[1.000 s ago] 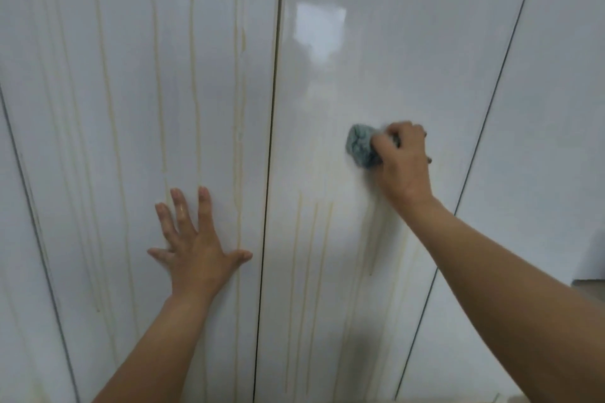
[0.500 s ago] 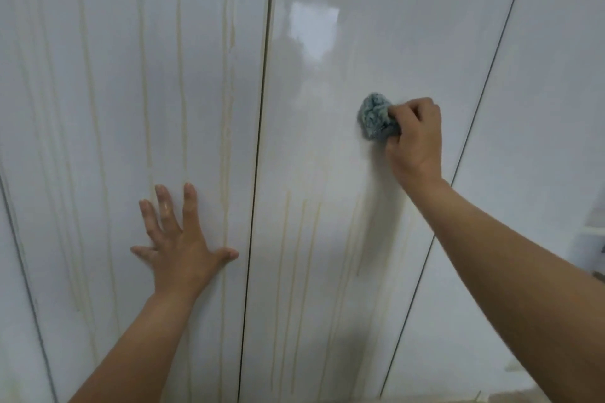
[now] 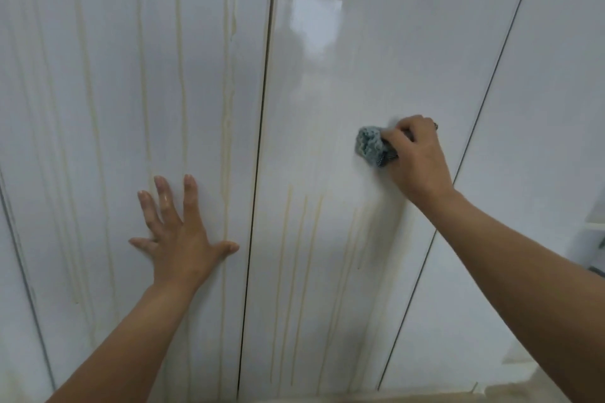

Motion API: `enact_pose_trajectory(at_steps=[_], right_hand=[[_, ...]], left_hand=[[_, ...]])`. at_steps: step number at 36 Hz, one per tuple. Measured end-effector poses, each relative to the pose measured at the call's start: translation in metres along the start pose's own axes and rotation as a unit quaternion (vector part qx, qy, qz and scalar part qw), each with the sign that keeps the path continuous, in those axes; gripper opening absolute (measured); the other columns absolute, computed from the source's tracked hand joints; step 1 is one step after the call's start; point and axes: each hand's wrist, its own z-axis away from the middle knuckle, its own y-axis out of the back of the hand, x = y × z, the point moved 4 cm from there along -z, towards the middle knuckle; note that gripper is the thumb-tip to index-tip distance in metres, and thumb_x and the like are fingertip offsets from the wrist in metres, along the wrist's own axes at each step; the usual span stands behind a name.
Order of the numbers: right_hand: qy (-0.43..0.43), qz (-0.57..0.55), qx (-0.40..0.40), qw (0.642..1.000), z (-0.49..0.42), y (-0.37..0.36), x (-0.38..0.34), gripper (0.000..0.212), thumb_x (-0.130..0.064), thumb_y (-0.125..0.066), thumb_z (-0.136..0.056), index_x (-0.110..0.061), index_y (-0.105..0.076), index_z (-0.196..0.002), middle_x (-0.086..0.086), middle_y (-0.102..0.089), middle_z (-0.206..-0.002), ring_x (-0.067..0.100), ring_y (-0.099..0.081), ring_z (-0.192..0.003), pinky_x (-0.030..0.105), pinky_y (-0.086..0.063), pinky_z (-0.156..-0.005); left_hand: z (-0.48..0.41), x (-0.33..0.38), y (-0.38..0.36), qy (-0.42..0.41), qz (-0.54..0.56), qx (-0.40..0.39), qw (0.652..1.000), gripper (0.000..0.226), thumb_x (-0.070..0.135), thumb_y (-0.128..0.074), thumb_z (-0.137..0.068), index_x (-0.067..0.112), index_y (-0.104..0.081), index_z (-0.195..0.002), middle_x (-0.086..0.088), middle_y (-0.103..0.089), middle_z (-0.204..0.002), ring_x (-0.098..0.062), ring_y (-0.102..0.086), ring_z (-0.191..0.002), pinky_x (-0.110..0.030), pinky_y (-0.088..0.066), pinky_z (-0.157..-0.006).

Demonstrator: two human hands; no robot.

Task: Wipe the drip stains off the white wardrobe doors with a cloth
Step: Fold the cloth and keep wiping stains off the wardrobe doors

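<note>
Glossy white wardrobe doors fill the view. My right hand [image 3: 417, 159] grips a bunched blue-grey cloth [image 3: 373, 145] and presses it against the middle door [image 3: 327, 75]. Yellowish drip stains [image 3: 304, 239] run down that door below the cloth; above the cloth its surface looks mostly plain white. My left hand [image 3: 181, 235] lies flat with fingers spread on the left door [image 3: 114, 75]. Long drip stains [image 3: 226, 91] streak the left door from top to bottom.
A dark vertical gap [image 3: 258, 157] separates the left and middle doors. Another door [image 3: 540, 108] stands to the right, without visible streaks. A pale floor strip [image 3: 425, 394] shows at the bottom, and part of some white object [image 3: 594, 239] at the right edge.
My right hand carried the cloth up the middle door and then back down and slightly left. My left hand stays flat on the left door.
</note>
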Motion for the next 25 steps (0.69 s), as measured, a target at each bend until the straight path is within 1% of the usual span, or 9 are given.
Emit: enact_pose_trajectory(at_steps=[4, 7, 10, 13, 15, 17, 20, 22, 25], right_hand=[[-0.012, -0.007, 0.012, 1.0, 0.023, -0.013, -0.011, 0.025, 0.01, -0.057, -0.076, 0.001, -0.061, -0.099, 0.022, -0.055, -0.105, 0.032, -0.042, -0.096, 0.04, -0.048, -0.066], [0.041, -0.012, -0.026, 0.999, 0.057, -0.027, -0.024, 0.02, -0.001, -0.043, -0.083, 0.002, -0.06, -0.093, 0.02, -0.052, -0.101, 0.031, -0.041, -0.092, 0.036, -0.044, -0.061], [0.119, 0.016, -0.08, 0.99, 0.069, -0.031, -0.025, 0.018, -0.005, -0.043, -0.087, -0.002, -0.06, -0.094, 0.019, -0.057, -0.099, 0.03, -0.045, -0.088, 0.037, -0.045, -0.06], [0.13, 0.078, -0.076, 0.986, 0.044, -0.016, -0.009, 0.022, -0.025, -0.049, -0.1, -0.014, -0.064, -0.112, 0.004, -0.053, -0.111, 0.011, -0.047, -0.088, 0.036, -0.047, -0.079], [0.084, 0.097, -0.052, 0.99, 0.014, 0.002, 0.01, 0.028, -0.026, -0.047, -0.1, -0.015, -0.063, -0.12, 0.003, -0.049, -0.116, 0.014, -0.047, -0.093, 0.03, -0.039, -0.085], [0.025, 0.06, -0.006, 0.998, -0.017, 0.024, 0.022, 0.025, -0.005, -0.052, -0.092, -0.005, -0.064, -0.114, 0.018, -0.051, -0.114, 0.033, -0.048, -0.103, 0.033, -0.035, -0.083], [-0.053, 0.032, 0.039, 0.997, -0.038, 0.039, 0.042, 0.035, 0.011, -0.058, -0.078, -0.001, -0.059, -0.11, 0.02, -0.05, -0.112, 0.038, -0.045, -0.105, 0.041, -0.044, -0.077], [-0.065, 0.035, 0.05, 0.996, -0.037, 0.039, 0.04, 0.032, 0.011, -0.055, -0.079, -0.002, -0.059, -0.108, 0.018, -0.049, -0.113, 0.035, -0.044, -0.105, 0.041, -0.044, -0.076], [-0.091, 0.017, 0.059, 0.994, -0.019, 0.027, 0.032, 0.017, -0.007, -0.052, -0.089, -0.004, -0.059, -0.104, 0.012, -0.048, -0.111, 0.027, -0.043, -0.107, 0.036, -0.038, -0.083]], left_hand=[[0.002, 0.0, 0.001, -0.004, -0.002, 0.002, 1.0, 0.159, 0.066, -0.09, -0.056, 0.048, 0.043, -0.143, 0.006, 0.055, -0.152, -0.029, 0.039, -0.149, -0.086, -0.011, -0.106], [0.002, 0.001, 0.002, -0.007, -0.002, -0.001, 1.0, 0.16, 0.066, -0.09, -0.056, 0.049, 0.043, -0.143, 0.006, 0.054, -0.153, -0.029, 0.04, -0.148, -0.086, -0.01, -0.106], [0.001, 0.0, 0.002, -0.003, -0.002, -0.002, 1.0, 0.16, 0.066, -0.09, -0.056, 0.048, 0.044, -0.143, 0.006, 0.054, -0.153, -0.028, 0.041, -0.148, -0.086, -0.01, -0.106], [0.0, -0.001, 0.001, -0.002, -0.004, 0.0, 1.0, 0.16, 0.067, -0.09, -0.056, 0.048, 0.044, -0.143, 0.005, 0.054, -0.153, -0.029, 0.041, -0.147, -0.087, -0.011, -0.106], [0.0, -0.001, 0.001, -0.002, -0.005, 0.001, 1.0, 0.16, 0.067, -0.089, -0.056, 0.047, 0.043, -0.144, 0.005, 0.054, -0.153, -0.029, 0.041, -0.148, -0.087, -0.011, -0.106], [0.001, -0.001, 0.001, -0.004, -0.007, 0.002, 1.0, 0.159, 0.067, -0.089, -0.057, 0.047, 0.042, -0.145, 0.004, 0.054, -0.153, -0.029, 0.041, -0.148, -0.087, -0.011, -0.106], [0.001, 0.0, 0.0, -0.008, -0.007, 0.005, 1.0, 0.159, 0.067, -0.089, -0.057, 0.047, 0.04, -0.146, 0.005, 0.053, -0.153, -0.028, 0.04, -0.148, -0.087, -0.011, -0.106], [0.001, -0.001, 0.0, -0.007, -0.008, 0.008, 1.0, 0.159, 0.067, -0.09, -0.056, 0.046, 0.039, -0.147, 0.004, 0.051, -0.155, -0.029, 0.039, -0.149, -0.087, -0.013, -0.105], [0.001, -0.001, 0.0, -0.009, -0.011, 0.01, 1.0, 0.16, 0.067, -0.09, -0.056, 0.047, 0.041, -0.146, 0.004, 0.05, -0.156, -0.029, 0.038, -0.149, -0.087, -0.013, -0.105]])
